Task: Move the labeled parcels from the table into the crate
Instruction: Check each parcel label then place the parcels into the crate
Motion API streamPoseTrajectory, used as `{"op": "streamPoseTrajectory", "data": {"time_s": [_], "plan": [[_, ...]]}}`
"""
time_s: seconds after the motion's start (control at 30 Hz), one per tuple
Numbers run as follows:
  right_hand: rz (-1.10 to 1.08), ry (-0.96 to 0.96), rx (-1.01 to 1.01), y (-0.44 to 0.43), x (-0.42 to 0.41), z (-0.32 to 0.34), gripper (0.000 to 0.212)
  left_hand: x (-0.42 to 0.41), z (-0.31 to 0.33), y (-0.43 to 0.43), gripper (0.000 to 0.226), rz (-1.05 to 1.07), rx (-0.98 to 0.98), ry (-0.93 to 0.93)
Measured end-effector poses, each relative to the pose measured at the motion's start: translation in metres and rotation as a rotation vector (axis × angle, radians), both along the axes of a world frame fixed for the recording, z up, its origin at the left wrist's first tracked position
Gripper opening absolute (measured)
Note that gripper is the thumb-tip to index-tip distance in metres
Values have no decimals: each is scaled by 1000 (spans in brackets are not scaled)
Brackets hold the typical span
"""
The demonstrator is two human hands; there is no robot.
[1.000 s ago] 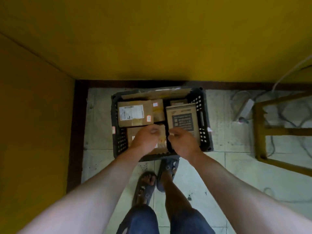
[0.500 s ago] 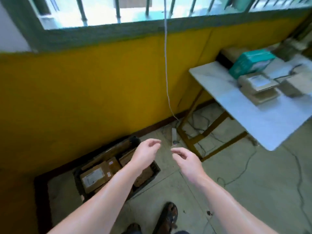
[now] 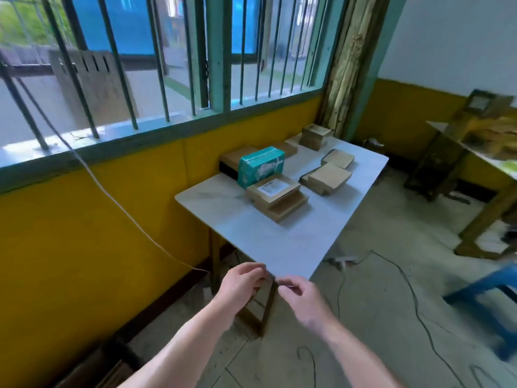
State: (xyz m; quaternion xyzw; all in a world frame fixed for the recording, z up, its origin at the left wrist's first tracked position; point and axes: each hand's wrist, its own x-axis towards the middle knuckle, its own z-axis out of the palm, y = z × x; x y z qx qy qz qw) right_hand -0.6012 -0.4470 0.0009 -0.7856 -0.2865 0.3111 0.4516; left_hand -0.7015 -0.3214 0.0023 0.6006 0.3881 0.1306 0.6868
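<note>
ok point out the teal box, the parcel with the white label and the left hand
teal box point(image 3: 261, 167): head view, on its front side face.
parcel with the white label point(image 3: 272, 189): head view, on the label on its top.
left hand point(image 3: 242, 285): head view, on the back of the hand.

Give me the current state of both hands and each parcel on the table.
left hand: empty, fingers curled
right hand: empty, near table corner
labeled parcel: stacked on brown box
teal box: on the table
paired brown boxes: lying flat
far box: at far end
</note>
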Motion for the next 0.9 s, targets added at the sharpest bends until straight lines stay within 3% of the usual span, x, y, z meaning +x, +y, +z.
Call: {"op": "streamPoseTrajectory", "data": {"time_s": [0.43,0.9], "plan": [[-88,23,7,-48,228,-10,15,225,4,-49,15,-62,-30,-11],[27,18,-97,78,498,-8,16,501,-11,64,17,57,-142,-94]]}}
